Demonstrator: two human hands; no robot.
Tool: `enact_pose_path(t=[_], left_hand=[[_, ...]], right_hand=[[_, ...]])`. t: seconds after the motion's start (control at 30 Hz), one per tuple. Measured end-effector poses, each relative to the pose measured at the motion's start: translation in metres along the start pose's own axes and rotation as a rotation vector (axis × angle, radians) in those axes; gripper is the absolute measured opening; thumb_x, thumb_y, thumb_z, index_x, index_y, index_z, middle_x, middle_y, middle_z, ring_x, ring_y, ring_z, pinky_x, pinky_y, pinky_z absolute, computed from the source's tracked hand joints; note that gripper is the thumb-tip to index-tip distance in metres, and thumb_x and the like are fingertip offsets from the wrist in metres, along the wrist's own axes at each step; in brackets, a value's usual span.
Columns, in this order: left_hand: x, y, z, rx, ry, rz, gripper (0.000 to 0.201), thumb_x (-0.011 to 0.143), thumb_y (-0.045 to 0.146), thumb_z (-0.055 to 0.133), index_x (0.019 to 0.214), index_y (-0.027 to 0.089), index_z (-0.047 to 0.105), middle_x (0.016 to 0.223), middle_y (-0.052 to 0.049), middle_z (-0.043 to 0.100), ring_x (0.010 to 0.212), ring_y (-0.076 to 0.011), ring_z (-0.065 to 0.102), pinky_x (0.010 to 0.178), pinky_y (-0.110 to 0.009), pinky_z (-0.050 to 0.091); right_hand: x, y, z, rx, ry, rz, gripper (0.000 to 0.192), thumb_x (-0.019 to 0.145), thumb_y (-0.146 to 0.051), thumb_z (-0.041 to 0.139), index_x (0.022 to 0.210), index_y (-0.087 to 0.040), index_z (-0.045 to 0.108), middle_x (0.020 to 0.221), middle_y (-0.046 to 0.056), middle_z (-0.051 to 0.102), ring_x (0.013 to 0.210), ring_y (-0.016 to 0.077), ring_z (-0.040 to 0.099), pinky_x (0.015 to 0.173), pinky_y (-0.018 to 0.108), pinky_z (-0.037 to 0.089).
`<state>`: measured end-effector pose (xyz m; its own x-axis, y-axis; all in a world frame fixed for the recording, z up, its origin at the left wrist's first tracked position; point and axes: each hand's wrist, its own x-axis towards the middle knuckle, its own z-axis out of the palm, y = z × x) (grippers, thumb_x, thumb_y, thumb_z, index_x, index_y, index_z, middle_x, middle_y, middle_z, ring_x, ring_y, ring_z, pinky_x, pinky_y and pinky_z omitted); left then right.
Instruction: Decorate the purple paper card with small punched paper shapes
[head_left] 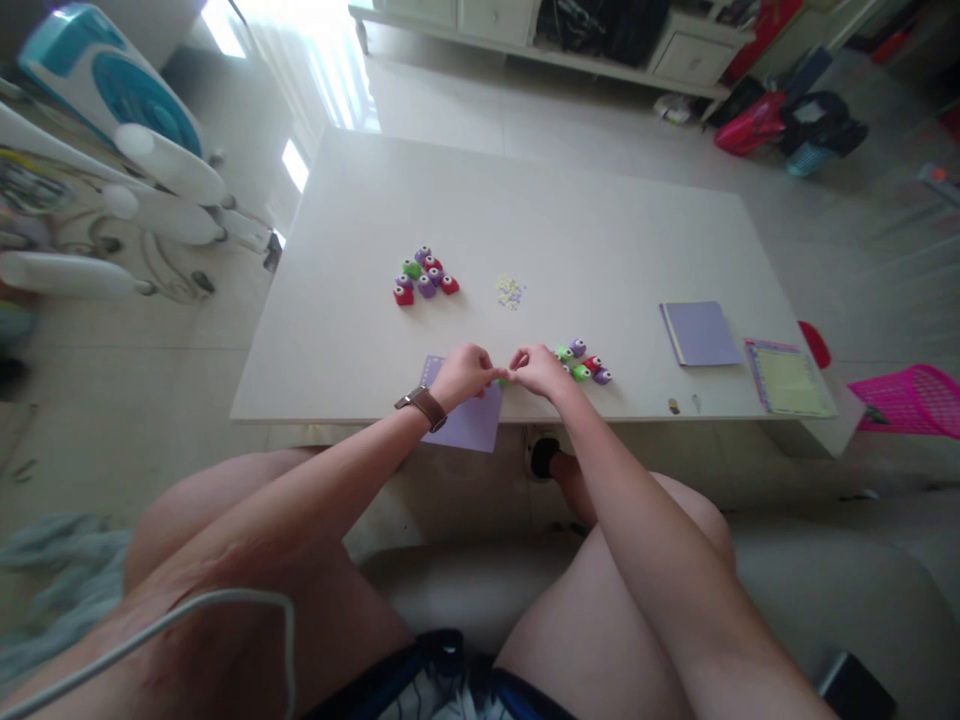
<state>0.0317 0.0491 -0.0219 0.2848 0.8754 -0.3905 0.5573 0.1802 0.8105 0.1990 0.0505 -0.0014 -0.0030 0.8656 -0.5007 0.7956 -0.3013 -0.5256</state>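
Observation:
Close to the table's front edge, my two hands meet over a small green craft paper punch point(504, 382), mostly hidden by my fingers. My left hand point(466, 372), with a brown watch strap at the wrist, is closed with its fingertips at the punch. Fingers pinched, my right hand point(538, 370) closes on it from the other side. A purple sheet of paper point(469, 425) lies partly under my left hand and juts past the table edge. Small punched holes run along its left and top margin. Just beyond my right hand stand several punches point(592, 364) in green, red and purple.
Another cluster of coloured punches point(426, 278) stands at left on the white table point(600, 230). A pile of tiny paper cutouts point(510, 292) lies mid-table. To the right are a purple paper stack point(701, 333), a yellow punched sheet point(787, 378) and a pink basket point(911, 400).

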Motion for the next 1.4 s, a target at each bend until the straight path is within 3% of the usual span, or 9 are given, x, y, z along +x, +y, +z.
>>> enact_pose_path(t=[0.33, 0.57, 0.63, 0.83, 1.03, 1.13, 1.4], left_hand=[[0.005, 0.004, 0.0, 0.154, 0.035, 0.008, 0.03, 0.084, 0.032, 0.078, 0.061, 0.015, 0.067, 0.05, -0.003, 0.064, 0.052, -0.0128, 0.062, 0.053, -0.022, 0.042], [0.004, 0.007, -0.011, 0.049, -0.069, -0.043, 0.028, 0.087, 0.034, 0.076, 0.068, 0.015, 0.066, 0.058, -0.004, 0.067, 0.052, -0.0134, 0.062, 0.054, -0.024, 0.045], [0.001, 0.006, -0.018, 0.12, -0.09, -0.011, 0.029, 0.089, 0.037, 0.073, 0.07, 0.016, 0.065, 0.061, -0.004, 0.068, 0.053, -0.0138, 0.062, 0.054, -0.025, 0.043], [-0.019, -0.003, -0.032, 0.608, -0.055, 0.098, 0.019, 0.08, 0.037, 0.077, 0.075, 0.022, 0.068, 0.076, -0.004, 0.071, 0.073, -0.0198, 0.064, 0.059, -0.029, 0.035], [-0.026, -0.007, -0.03, 0.691, -0.103, 0.098, 0.019, 0.082, 0.041, 0.074, 0.085, 0.022, 0.07, 0.083, -0.006, 0.072, 0.078, -0.0237, 0.066, 0.061, -0.03, 0.037], [-0.026, -0.007, -0.028, 0.714, -0.104, 0.105, 0.019, 0.083, 0.04, 0.073, 0.088, 0.022, 0.07, 0.086, -0.007, 0.073, 0.08, -0.0247, 0.067, 0.063, -0.031, 0.039], [-0.025, -0.004, -0.031, 0.748, -0.105, 0.072, 0.021, 0.087, 0.041, 0.07, 0.09, 0.021, 0.068, 0.092, -0.007, 0.073, 0.085, -0.0239, 0.068, 0.067, -0.031, 0.043]], right_hand=[[0.002, -0.009, -0.001, -0.088, -0.017, 0.019, 0.015, 0.078, -0.025, 0.081, 0.087, -0.017, 0.072, 0.091, 0.007, 0.077, 0.08, 0.0171, 0.069, 0.065, 0.023, 0.045], [0.001, -0.006, -0.005, -0.035, -0.065, -0.026, 0.012, 0.081, -0.024, 0.078, 0.09, -0.018, 0.073, 0.095, 0.008, 0.079, 0.084, 0.0183, 0.071, 0.071, 0.024, 0.049], [-0.002, -0.002, -0.007, 0.0, -0.081, -0.039, 0.014, 0.082, -0.023, 0.078, 0.094, -0.018, 0.073, 0.098, 0.008, 0.079, 0.084, 0.0186, 0.071, 0.071, 0.025, 0.05], [-0.016, 0.007, -0.016, -0.077, -0.065, -0.05, 0.017, 0.079, -0.018, 0.077, 0.096, -0.018, 0.072, 0.101, 0.009, 0.077, 0.087, 0.02, 0.071, 0.073, 0.027, 0.05], [-0.023, 0.009, -0.013, -0.239, -0.06, -0.19, 0.032, 0.069, -0.012, 0.081, 0.098, -0.02, 0.073, 0.108, 0.009, 0.075, 0.095, 0.0247, 0.068, 0.079, 0.03, 0.049], [-0.025, 0.005, -0.007, -0.359, -0.007, -0.23, 0.024, 0.075, -0.011, 0.074, 0.097, -0.02, 0.074, 0.108, 0.012, 0.075, 0.098, 0.0269, 0.067, 0.082, 0.032, 0.048], [-0.031, -0.003, -0.015, -0.505, 0.043, -0.156, 0.027, 0.086, -0.012, 0.057, 0.106, -0.022, 0.073, 0.115, 0.01, 0.074, 0.104, 0.0256, 0.067, 0.081, 0.032, 0.047]])
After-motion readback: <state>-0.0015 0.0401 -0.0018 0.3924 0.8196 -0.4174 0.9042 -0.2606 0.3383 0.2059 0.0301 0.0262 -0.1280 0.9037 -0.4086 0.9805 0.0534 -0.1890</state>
